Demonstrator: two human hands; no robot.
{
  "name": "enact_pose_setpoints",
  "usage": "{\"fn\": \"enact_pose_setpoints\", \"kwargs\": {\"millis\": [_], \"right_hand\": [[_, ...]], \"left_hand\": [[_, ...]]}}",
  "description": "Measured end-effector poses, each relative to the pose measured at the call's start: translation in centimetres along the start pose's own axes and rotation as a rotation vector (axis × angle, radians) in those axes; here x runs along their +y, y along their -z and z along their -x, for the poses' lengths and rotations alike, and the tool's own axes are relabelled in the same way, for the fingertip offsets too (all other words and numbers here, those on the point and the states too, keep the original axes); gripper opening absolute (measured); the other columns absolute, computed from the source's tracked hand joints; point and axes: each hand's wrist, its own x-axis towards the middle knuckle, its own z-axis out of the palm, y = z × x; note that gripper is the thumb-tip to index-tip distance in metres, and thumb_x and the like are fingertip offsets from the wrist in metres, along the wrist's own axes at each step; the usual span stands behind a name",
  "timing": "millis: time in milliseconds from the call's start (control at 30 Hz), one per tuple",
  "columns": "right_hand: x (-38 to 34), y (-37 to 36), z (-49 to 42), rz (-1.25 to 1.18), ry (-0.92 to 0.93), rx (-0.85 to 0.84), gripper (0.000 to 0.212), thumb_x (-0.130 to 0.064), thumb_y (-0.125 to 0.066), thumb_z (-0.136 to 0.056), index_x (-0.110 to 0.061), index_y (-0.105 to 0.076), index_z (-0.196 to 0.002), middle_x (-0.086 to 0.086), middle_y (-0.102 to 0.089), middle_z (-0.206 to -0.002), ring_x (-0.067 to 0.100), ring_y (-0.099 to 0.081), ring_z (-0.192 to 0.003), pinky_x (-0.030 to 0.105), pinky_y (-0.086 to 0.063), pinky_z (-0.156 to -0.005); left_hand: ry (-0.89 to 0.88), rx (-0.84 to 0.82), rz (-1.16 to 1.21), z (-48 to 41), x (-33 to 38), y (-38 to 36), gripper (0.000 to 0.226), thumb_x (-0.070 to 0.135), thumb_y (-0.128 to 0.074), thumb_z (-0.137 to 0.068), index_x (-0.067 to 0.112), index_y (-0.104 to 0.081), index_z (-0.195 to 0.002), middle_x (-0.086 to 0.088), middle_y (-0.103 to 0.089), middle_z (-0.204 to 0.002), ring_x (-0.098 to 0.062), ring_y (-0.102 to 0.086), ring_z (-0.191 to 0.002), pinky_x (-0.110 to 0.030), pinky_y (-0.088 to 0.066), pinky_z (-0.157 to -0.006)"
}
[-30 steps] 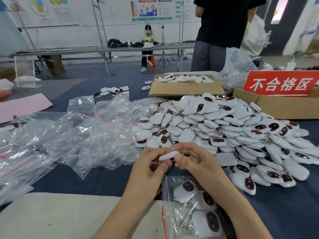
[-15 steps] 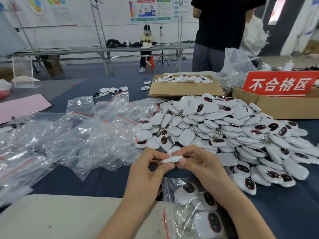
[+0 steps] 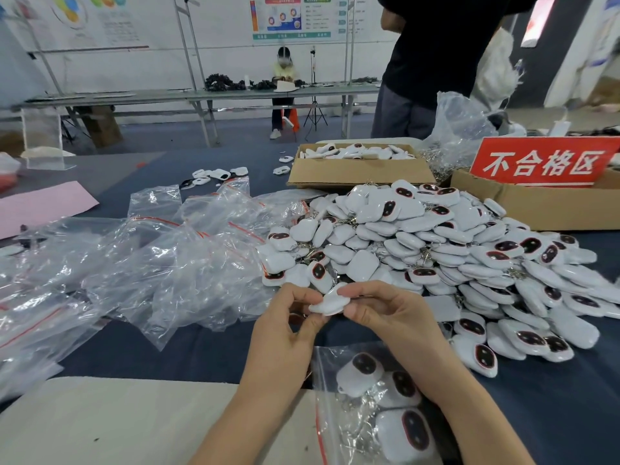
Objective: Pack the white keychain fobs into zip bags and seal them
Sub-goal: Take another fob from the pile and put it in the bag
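Head view, nearest first: a zip bag [image 3: 327, 360] lies on the surface [image 3: 167, 350] under my right wrist, with three packed fobs [image 3: 360, 372] showing inside and its red zip strip facing left. I cannot tell whether the mouth is pressed closed. Just beyond it, both hands meet on one loose fob [image 3: 330, 302], held above the surface with its pale back up. My left hand [image 3: 281, 337] pinches one end between thumb and curled fingers, and my right hand [image 3: 392, 317] pinches the other end the same way. I judge that I am checking or turning this one before loading, so packing is the step in hand and sealing is not yet done. Next I need to free one hand to spread the bag's mouth, then slide the fob in with its ring clear of the zip. Farther off lie the fob pile [image 3: 436, 250], empty bags [image 3: 167, 263] to its left, and a cardboard box [image 3: 355, 174] behind.
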Motion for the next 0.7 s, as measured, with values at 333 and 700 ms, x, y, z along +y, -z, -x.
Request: {"fn": "enact_pose_setpoints", "kwargs": {"millis": [333,700], "right_hand": [[0.0,-0.3,0.1,-0.079,0.071,-0.051,0.028,-0.015,-0.073,-0.078,-0.010,-0.071,-0.106,0.009,-0.079,-0.091,0.019,-0.076,-0.089,0.018,-0.056,-0.076],[0.2,-0.3,0.0,0.094,0.130,0.027,0.021,0.000,-0.075,-0.080,-0.015,-0.074,-0.095,-0.004,-0.078,-0.087,0.006,-0.073,-0.079,0.013,-0.055,-0.071]], "left_hand": [[-0.051,-0.186,0.163,0.5,0.5,0.0,0.027,0.020,-0.074,-0.092,0.032,-0.065,-0.115,0.006,-0.073,-0.110,-0.015,-0.068,-0.107,-0.030,-0.054,-0.093],[-0.112,-0.207,0.323,0.6,1.0,0.3,0.020,0.022,-0.068,-0.092,0.019,-0.068,-0.112,0.004,-0.075,-0.108,-0.010,-0.070,-0.105,-0.015,-0.050,-0.088]]}}
